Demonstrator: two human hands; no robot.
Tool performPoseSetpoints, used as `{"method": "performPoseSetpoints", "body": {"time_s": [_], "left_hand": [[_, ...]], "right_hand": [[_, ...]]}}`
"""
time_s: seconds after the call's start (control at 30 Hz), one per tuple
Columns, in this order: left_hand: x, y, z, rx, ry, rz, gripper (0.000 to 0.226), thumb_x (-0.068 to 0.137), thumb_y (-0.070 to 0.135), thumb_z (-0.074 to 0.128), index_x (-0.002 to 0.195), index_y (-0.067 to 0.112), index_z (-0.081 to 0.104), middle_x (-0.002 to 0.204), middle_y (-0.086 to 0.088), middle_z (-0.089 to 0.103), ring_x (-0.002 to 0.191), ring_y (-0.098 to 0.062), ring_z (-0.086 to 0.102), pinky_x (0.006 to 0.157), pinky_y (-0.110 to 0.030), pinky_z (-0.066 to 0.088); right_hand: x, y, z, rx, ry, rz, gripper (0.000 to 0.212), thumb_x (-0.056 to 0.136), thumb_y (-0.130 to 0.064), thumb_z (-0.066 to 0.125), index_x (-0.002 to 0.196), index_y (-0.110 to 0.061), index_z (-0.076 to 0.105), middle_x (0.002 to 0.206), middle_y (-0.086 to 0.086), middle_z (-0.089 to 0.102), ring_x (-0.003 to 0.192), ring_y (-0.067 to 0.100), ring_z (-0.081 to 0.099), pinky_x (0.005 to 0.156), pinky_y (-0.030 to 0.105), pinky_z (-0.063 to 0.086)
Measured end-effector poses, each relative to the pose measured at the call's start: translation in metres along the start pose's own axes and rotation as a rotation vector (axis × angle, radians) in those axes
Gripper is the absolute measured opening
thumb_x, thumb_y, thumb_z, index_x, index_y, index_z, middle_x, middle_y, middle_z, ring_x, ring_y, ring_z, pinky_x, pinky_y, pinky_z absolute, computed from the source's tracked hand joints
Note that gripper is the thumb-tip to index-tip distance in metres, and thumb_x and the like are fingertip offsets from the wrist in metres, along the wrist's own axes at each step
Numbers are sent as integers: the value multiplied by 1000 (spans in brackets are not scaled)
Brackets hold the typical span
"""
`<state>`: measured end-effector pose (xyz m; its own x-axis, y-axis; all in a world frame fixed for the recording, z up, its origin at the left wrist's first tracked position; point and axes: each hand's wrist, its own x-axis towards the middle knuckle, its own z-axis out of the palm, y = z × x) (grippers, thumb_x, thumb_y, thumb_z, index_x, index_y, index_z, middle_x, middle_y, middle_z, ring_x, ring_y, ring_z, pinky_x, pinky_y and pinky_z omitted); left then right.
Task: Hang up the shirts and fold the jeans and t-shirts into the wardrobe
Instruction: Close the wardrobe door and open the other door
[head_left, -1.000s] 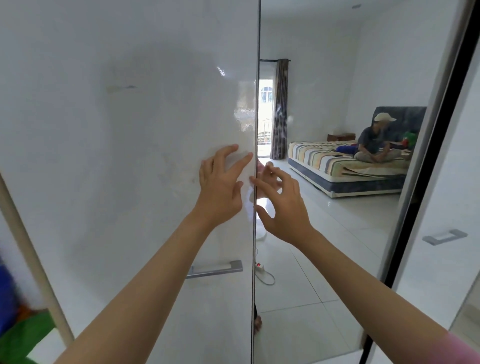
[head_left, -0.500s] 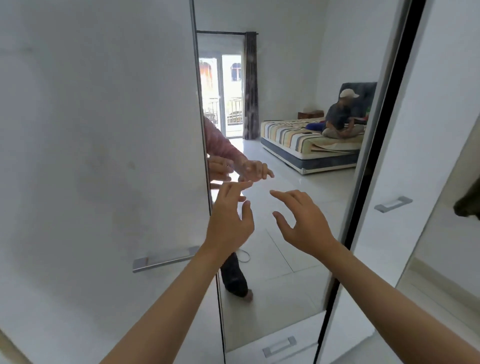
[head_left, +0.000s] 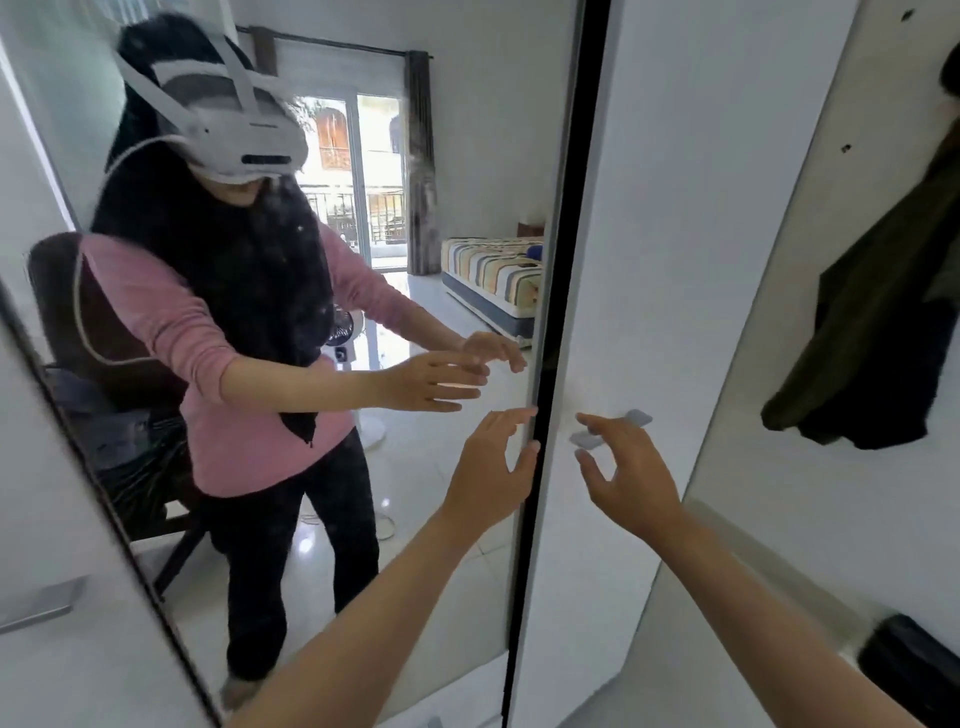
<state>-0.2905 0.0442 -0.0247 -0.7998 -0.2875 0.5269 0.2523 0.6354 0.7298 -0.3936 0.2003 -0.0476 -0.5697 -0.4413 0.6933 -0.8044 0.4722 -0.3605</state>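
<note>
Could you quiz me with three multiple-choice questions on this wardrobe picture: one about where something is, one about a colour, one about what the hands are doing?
1. Where does the dark green garment hang?
A. inside the wardrobe at the right
B. on the mirror door
C. over the bed

2. What colour is the handle on the white door?
A. black
B. grey
C. gold

3. How is the right hand?
A. gripping the handle
B. open, holding nothing
C. carrying jeans

Answers:
1 A, it shows in the opening beyond the white door.
2 B, the handle is pale grey.
3 B, its fingers are spread just in front of the handle, as are those of the left hand by the mirror door.
</note>
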Motion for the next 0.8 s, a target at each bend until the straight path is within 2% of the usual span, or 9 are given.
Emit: {"method": "performPoseSetpoints", "body": {"time_s": [0.1, 0.2, 0.27, 0.33, 0.4, 0.47, 0.57, 0.7, 0.8], "left_hand": [[21, -6, 34, -87, 0, -90, 41, 95, 18, 53, 135, 23, 48, 126, 20, 49, 120, -5, 47, 104, -28, 39], [36, -10, 56, -144, 45, -137, 41, 95, 11, 51, 134, 24, 50, 117, 34, 47, 114, 4, 49, 101, -23, 42], [42, -12, 66, -182, 91, -156, 40, 94, 7, 51, 132, 20, 52, 119, 25, 54, 114, -1, 53, 101, -23, 44], [46, -17, 74, -206, 162, -126, 38, 92, 2, 51, 126, 18, 55, 120, 10, 61, 113, -12, 58, 99, -30, 48], [50, -21, 81, -244, 228, -142, 37, 89, -1, 53, 120, 20, 57, 114, 2, 65, 108, -18, 62, 94, -37, 51], [52, -21, 85, -273, 287, -189, 37, 88, -2, 57, 112, 26, 60, 106, 0, 66, 101, -18, 64, 88, -37, 54], [53, -21, 87, -239, 313, -165, 43, 87, -2, 58, 104, 37, 57, 101, -1, 67, 95, -18, 66, 82, -27, 54], [50, -17, 88, -194, 276, -99, 39, 86, -2, 60, 105, 32, 55, 95, 2, 67, 89, -14, 65, 76, -16, 50], [38, -11, 91, -178, 218, -27, 34, 86, -1, 61, 108, 25, 56, 95, 8, 65, 87, -9, 64, 78, -15, 50]], "right_hand": [[7, 33, 7, -15, -51, -17, 41, 84, -19, 68, 123, -17, 59, 109, 3, 67, 98, 23, 62, 76, 35, 53], [11, 56, 19, 6, -118, -52, 37, 83, -23, 63, 119, -16, 61, 107, 2, 68, 95, 24, 64, 78, 40, 54], [13, 67, 27, 20, -147, -70, 32, 84, -23, 61, 116, -18, 61, 105, 0, 65, 93, 22, 63, 76, 41, 53], [12, 74, 35, 34, -128, -72, 27, 85, -18, 64, 112, -18, 63, 104, 1, 62, 93, 22, 60, 72, 37, 54], [10, 75, 42, 48, -95, -43, 25, 85, -14, 66, 110, -17, 65, 104, 3, 62, 95, 24, 58, 70, 35, 54], [11, 73, 47, 26, -49, -30, 25, 82, -11, 68, 107, -16, 67, 103, 4, 63, 93, 27, 58, 69, 36, 54], [10, 69, 50, -68, 24, -25, 23, 78, -11, 69, 99, -19, 70, 97, 0, 67, 86, 27, 61, 69, 37, 48], [0, 66, 41, -253, 100, 63, 18, 79, -23, 70, 95, -31, 70, 95, -9, 68, 88, 28, 57, 72, 37, 39], [-13, 67, 29, -231, 72, 85, 17, 80, -23, 67, 95, -30, 69, 93, -7, 67, 86, 28, 54, 72, 36, 37]]}}
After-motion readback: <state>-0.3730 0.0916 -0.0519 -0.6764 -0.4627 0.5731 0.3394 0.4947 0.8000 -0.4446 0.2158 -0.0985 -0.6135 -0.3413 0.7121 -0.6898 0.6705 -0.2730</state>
